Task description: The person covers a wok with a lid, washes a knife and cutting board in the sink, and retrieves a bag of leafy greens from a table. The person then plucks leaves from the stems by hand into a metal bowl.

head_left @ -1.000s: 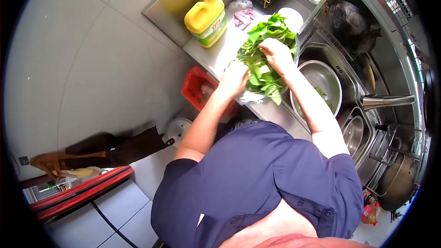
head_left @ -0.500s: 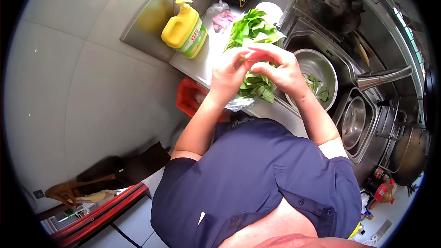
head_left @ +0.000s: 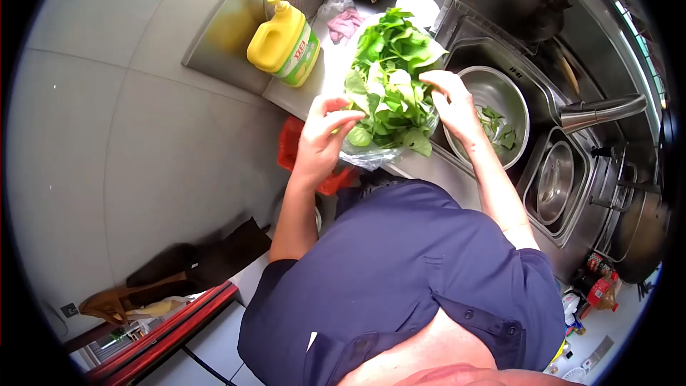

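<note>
A heap of leafy greens (head_left: 393, 89) rests on a clear plastic bag (head_left: 375, 158) on the steel counter. My left hand (head_left: 321, 136) is at the heap's left edge, thumb and fingertips closed together by the leaves; what they pinch, if anything, is too small to make out. On the other side, my right hand (head_left: 456, 109) hovers at the heap's right edge, its thumb and fingers apart and nothing visible between them. To its right stands a steel bowl (head_left: 520, 129) in the sink, with some torn leaves (head_left: 498, 129) inside.
A yellow pump bottle (head_left: 284, 43) stands on the counter at left, near a pink cloth (head_left: 345, 25) and a white bowl (head_left: 418, 8). Below the counter edge is a red bin (head_left: 289, 141). The faucet (head_left: 604, 112) reaches over the sink near a smaller steel basin (head_left: 554, 182).
My hands were together above the greens and have moved apart, left hand to the left and down, right hand to the right. The heap now shows between them.
</note>
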`<act>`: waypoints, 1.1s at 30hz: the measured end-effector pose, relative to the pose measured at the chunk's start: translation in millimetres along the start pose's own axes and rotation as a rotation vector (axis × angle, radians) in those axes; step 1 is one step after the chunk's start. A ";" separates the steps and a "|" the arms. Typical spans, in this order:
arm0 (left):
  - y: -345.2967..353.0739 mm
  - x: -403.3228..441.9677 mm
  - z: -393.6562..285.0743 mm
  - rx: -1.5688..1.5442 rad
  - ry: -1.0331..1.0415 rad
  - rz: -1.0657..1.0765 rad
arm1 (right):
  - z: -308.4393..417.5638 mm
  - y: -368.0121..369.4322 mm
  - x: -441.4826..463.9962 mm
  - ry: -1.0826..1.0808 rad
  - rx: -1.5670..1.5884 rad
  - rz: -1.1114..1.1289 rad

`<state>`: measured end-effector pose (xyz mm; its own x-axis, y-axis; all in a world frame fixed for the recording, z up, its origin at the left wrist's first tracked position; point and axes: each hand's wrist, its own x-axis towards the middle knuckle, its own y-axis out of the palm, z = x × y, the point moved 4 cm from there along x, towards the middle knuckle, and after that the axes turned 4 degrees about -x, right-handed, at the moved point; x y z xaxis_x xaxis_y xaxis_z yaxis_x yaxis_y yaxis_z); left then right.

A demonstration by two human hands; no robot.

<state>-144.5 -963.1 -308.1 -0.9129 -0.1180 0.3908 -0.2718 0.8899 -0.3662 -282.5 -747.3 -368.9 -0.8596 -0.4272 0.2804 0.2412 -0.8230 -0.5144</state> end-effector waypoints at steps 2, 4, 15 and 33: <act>20.6 1.4 19.8 0.124 -0.026 0.090 | 25.4 -0.8 5.8 -0.037 -0.021 -0.011; 47.3 -2.7 36.2 0.105 0.003 0.321 | 60.1 8.5 9.6 -0.224 -0.091 0.114; -20.2 -15.7 -21.5 -0.034 0.036 -0.211 | 6.0 9.2 -19.3 -0.277 -0.222 0.288; 24.5 -14.8 27.1 -1.230 -0.449 -0.132 | 117.2 -66.5 -38.5 -0.489 -0.014 -0.232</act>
<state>-145.9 -951.5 -345.8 -0.9869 -0.1573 -0.0359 -0.1307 0.6491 0.7494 -212.7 -720.0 -250.6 -0.5789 -0.3619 0.7307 0.0606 -0.9127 -0.4041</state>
